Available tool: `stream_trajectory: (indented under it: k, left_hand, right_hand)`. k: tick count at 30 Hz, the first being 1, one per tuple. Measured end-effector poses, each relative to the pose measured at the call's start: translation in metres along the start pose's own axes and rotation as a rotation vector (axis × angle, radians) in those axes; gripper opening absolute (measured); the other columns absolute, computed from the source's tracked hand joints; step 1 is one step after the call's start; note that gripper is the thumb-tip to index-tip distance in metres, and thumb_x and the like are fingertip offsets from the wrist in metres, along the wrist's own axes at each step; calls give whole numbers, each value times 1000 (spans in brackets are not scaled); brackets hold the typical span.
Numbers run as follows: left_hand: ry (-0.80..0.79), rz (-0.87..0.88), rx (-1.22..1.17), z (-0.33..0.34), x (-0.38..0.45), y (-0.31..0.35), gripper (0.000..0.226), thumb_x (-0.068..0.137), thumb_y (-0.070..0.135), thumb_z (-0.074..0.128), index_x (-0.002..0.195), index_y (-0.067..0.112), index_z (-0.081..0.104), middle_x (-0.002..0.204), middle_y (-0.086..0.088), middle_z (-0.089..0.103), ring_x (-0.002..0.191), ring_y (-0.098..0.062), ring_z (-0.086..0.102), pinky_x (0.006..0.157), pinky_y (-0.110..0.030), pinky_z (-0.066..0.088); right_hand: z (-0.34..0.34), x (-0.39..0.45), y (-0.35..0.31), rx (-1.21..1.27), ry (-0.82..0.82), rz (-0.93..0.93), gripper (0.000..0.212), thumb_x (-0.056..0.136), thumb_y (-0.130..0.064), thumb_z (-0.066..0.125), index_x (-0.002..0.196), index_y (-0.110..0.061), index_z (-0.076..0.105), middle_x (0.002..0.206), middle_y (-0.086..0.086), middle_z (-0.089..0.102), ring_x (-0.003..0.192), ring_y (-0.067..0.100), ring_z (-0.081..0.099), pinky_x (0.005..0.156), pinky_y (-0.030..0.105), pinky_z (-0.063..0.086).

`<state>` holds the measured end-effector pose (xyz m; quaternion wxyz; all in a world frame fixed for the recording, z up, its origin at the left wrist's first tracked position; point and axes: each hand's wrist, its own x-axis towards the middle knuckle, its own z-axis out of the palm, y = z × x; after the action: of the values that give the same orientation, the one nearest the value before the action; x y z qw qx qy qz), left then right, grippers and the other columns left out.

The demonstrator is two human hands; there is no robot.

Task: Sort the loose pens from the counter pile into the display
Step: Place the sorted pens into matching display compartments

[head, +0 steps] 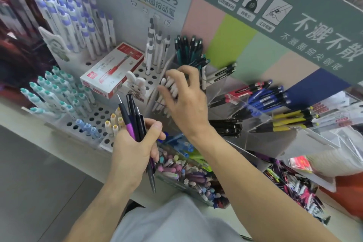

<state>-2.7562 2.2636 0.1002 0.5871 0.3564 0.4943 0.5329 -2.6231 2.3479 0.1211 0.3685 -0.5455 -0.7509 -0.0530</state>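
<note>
Your left hand [131, 153] is curled tight round a bundle of dark pens [135, 122], one with a purple grip, their tips pointing up and away from you above the front edge of the white perforated display [94, 116]. Your right hand [184, 94] reaches past it with fingers bent over a cluster of white pens [170, 86] standing in a clear compartment just right of that perforated stand; the fingertips touch their tops, but you cannot tell from this view whether any pen is actually pinched. A red and white pen box [113, 70] lies across the holes toward the back of the stand, with teal-capped pens [57, 92] filling its left edge and purple-capped pens [72, 19] at its back left corner. Dark green pens [189, 49] stand in the compartment behind your right hand. Blue pens [269, 96] lie in a clear tray to the right. A bin of pastel pens [186, 171] sits near the front edge of the counter, beneath your right forearm.
</note>
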Motion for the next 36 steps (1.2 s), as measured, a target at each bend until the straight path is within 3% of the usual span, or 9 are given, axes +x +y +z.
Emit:
stream_trajectory:
  k: [3,6,11,14,21,27,30,34,36]
  left_hand:
    - [-60,-86,-51,4,-5,2,18,84,28,69,76,12,68,64,-30,49,40,-20,42,45,-33,43]
    - [-142,-175,-121,14,-10,5,14,78,30,70,75,16,68,63,-12,53,40,-17,40,42,-28,40]
    - [-373,-382,-307,26,-20,8,20,82,26,75,83,7,66,65,-9,49,45,-15,41,42,-27,43]
    - [-464,-528,-451,36,-33,8,16,87,20,68,88,4,68,65,-12,50,51,-20,49,48,-32,48]
    - [-662,-667,-352,57,-52,-6,30,90,17,68,113,2,56,76,-18,54,63,-29,55,62,-41,54]
    - [-931,-816,-396,69,-66,-20,30,97,31,65,109,5,58,87,-15,51,67,-28,52,68,-42,49]
    - [-931,-851,-374,74,-69,-23,31,97,35,64,104,5,63,89,-15,52,68,-27,52,66,-38,47]
    - [-769,-891,-345,78,-71,-28,42,88,42,70,103,4,64,86,-17,53,65,-28,52,59,-37,47]
    - [-693,-876,-311,79,-71,-30,54,87,50,66,108,1,62,87,-19,53,63,-28,53,58,-37,48]
  right_hand:
    - [-4,3,6,-39,-12,-47,23,97,-29,68,105,-8,71,110,9,61,69,18,61,43,36,52]
    - [-17,0,-3,-34,-102,-6,35,102,-36,57,124,-9,65,119,8,56,70,14,59,48,35,54]
    - [-80,-42,-20,314,-131,264,16,100,-23,59,109,-12,67,100,0,59,71,5,56,66,18,46]
    - [-118,-80,-28,568,-345,538,12,98,-20,65,109,-18,62,89,1,64,66,16,68,62,27,54]
    - [-157,-136,-8,744,-316,948,32,87,-20,79,112,-34,66,88,-5,61,66,19,65,55,33,52]
    - [-166,-133,9,690,-418,789,37,91,-36,67,127,-43,62,106,-12,63,89,16,65,77,41,58]
    - [-170,-131,15,701,-334,808,16,92,-22,72,103,-34,71,93,-7,67,75,14,68,65,31,55]
    - [-178,-135,24,595,-264,769,10,86,-31,76,91,-36,69,110,-14,61,100,12,64,77,27,53]
    - [-183,-136,30,702,-195,841,11,88,-27,76,92,-27,66,100,-3,68,83,13,66,69,28,53]
